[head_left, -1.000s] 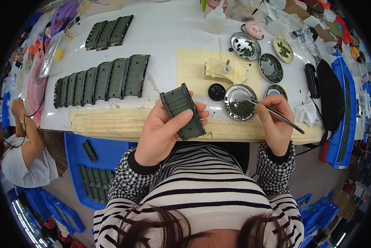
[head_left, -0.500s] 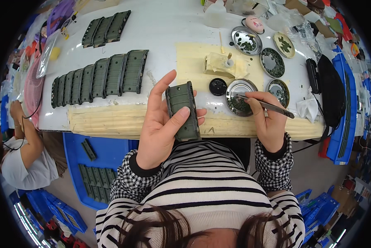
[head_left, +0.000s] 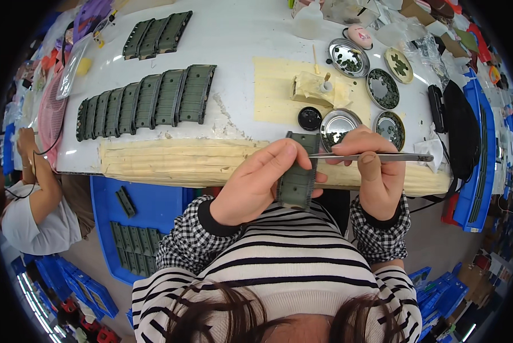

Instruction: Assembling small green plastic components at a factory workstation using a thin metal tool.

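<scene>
A white surface [head_left: 228, 51] spreads from the centre up to 12 o'clock, its near edge wrapped in cream-yellow tape [head_left: 165, 163]. Grey floor [head_left: 428, 243] shows at 4 o'clock, with blue plastic crates [head_left: 442, 291] beyond. Fluorescent tubes [head_left: 32, 306] glow at 8 o'clock, near the bent, dark rim.

Black-and-white striped knit top [head_left: 279, 266], checked sleeves [head_left: 185, 248], black cuffs [head_left: 212, 222]

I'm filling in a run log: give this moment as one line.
left hand: holding green part | right hand: holding tweezers, aimed at green part | nearby: metal dish
</scene>
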### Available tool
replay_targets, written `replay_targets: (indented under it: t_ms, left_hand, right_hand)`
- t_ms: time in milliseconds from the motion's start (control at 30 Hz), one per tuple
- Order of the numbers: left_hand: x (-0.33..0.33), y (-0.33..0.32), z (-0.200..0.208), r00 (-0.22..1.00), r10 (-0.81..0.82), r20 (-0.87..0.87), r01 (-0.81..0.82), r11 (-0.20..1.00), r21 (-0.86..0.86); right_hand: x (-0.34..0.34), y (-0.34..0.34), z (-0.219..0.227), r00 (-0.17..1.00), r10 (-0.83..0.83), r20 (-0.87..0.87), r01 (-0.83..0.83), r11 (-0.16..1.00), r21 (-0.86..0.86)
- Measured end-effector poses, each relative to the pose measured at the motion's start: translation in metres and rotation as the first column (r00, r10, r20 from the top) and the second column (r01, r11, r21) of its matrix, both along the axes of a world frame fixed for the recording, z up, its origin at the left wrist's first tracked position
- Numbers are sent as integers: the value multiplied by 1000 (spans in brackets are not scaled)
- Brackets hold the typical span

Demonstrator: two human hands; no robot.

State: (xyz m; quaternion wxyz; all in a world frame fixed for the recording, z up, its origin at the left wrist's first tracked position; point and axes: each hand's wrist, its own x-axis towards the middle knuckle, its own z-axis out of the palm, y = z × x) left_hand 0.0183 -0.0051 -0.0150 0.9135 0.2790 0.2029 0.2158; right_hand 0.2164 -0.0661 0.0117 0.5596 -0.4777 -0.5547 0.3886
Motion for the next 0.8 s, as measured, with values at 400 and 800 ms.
replay_targets:
  t_ms: [400,800]
  left_hand:
    - [-2,0,-2,998,5,60,-3,1000,-29]
    - [-1,-4,-4,984,152,95,-156,987,32]
  right_hand:
    - [-7,8,4,961,57,270,-90,990,111]
    - [-25,-3,16,893,-47,448,-48,979,198]
